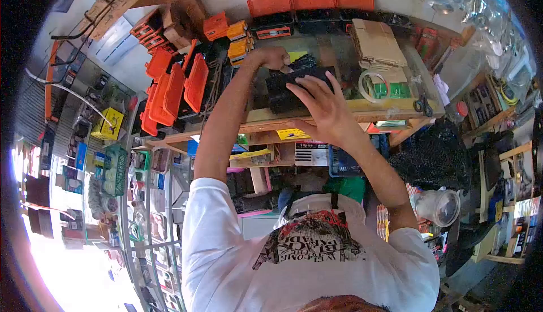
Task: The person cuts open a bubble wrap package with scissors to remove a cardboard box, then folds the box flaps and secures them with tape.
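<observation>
A black plastic bag [285, 94], crinkled along its far edge, lies on the glass-topped counter [257, 94] in front of me. At its far left edge, my left hand [274, 59] is closed in a pinch on the black plastic; its fingertips are partly hidden. My right hand [321, 105] rests over the bag's right side with its fingers spread and stretched out. Whatever may be inside the bag cannot be seen.
Orange-lidded black cases [314, 2] stand open along the back, and more orange lids [196, 83] rise at the left. On the right are flattened cardboard [379, 43], a roll of clear tape [365, 92] and scissors [422, 106]. Below the counter's wooden edge is a shelf of goods.
</observation>
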Demonstrator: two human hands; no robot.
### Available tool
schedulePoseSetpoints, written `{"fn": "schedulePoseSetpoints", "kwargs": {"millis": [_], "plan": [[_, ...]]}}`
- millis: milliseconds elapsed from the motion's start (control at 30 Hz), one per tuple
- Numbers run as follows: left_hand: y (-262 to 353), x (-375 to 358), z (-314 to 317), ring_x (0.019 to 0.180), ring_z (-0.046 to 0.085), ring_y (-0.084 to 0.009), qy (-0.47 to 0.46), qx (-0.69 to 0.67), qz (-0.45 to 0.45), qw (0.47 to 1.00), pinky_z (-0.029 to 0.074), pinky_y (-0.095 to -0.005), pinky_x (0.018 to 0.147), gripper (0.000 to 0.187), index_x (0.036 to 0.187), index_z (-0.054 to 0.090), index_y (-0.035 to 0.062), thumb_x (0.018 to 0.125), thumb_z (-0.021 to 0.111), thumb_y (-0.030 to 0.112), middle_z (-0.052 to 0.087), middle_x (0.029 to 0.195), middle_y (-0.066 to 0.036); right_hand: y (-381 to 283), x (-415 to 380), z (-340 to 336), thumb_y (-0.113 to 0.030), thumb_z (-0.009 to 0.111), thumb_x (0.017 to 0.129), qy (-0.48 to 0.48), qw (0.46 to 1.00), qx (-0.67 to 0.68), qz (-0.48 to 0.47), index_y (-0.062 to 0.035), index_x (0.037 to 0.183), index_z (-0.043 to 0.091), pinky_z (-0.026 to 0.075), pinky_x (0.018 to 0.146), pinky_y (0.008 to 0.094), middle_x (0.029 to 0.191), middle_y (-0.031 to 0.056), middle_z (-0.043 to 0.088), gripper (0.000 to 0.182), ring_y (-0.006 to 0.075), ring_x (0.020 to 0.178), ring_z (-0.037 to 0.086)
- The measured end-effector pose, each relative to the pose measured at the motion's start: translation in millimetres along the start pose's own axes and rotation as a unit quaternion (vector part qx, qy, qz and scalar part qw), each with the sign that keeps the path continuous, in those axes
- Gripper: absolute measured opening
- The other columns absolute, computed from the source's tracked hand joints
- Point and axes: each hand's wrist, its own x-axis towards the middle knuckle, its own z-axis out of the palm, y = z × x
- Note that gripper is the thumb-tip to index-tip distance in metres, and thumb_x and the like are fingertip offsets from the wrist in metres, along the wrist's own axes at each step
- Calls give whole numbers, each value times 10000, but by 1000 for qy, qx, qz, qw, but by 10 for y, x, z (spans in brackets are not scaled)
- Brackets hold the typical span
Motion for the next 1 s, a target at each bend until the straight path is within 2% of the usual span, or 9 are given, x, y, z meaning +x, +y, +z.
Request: {"fn": "schedulePoseSetpoints", "kwargs": {"millis": [133,233,333,433,533,633,733,833,1000], "plan": [[11,-191,-83,709,469,-191,53,-136,75,987,418,-416,671,452,784,555,39,866,797,412,551,712,-40,-4,29,-57,-558,678,879,-5,1000,8,-4,-107,1465,473,220,1190,601,1378,167,563,767,356,1338,486],[89,-316,-154,782,560,-192,68,-196,98,973,463,-385,740,428,879,612,35,862,803,417,624,806,-58,3,31,-51,-555,688,871,3,1000,10,-11,-93,1444,493,239,1185,599,1375,167,566,762,355,1334,489],[442,-635,-216,947,662,-188,141,-235,49,960,507,-358,805,388,952,695,6,836,842,346,709,916,-100,-2,37,-71,-540,699,868,-5,1000,14,-9,-86,1431,504,249,1180,602,1384,165,559,749,356,1335,488],[463,-627,-137,927,677,-236,161,-198,5,967,528,-358,824,456,1009,673,22,839,825,416,706,891,-132,4,43,-55,-517,706,871,-6,1000,17,-8,-83,1422,510,248,1179,608,1392,165,552,728,356,1335,488],[510,-694,-34,832,682,-297,206,-136,34,969,535,-388,766,436,993,694,13,828,826,394,705,880,-157,20,32,-78,-495,703,882,-14,1000,12,-7,-74,1415,514,240,1180,618,1396,171,547,705,361,1341,483],[682,-904,91,806,673,-382,250,-41,33,967,540,-415,743,347,985,712,7,835,802,307,696,894,-182,37,5,-57,-495,687,893,-23,1000,9,-10,-57,1407,515,218,1186,629,1407,182,541,696,372,1362,467],[908,-1058,292,829,655,-425,366,-70,40,927,541,-450,752,200,938,720,8,856,747,189,679,878,-194,7,-19,-58,-507,665,905,-35,999,4,5,-43,1404,510,190,1195,639,1432,191,527,698,381,1387,447],[1020,-1148,482,887,671,-414,418,-44,67,905,547,-472,776,179,995,709,3,891,699,149,686,950,-204,-53,-6,-73,-512,647,917,-52,998,-3,20,-43,1392,517,167,1200,643,1461,196,508,680,383,1404,432],[995,-1322,668,1117,630,-399,389,-22,85,917,523,-452,945,343,1207,647,-4,965,626,239,654,1219,-221,-18,44,-167,-475,672,921,-41,997,58,16,-93,1306,585,148,1205,642,1425,155,565,549,376,1394,460]]}}
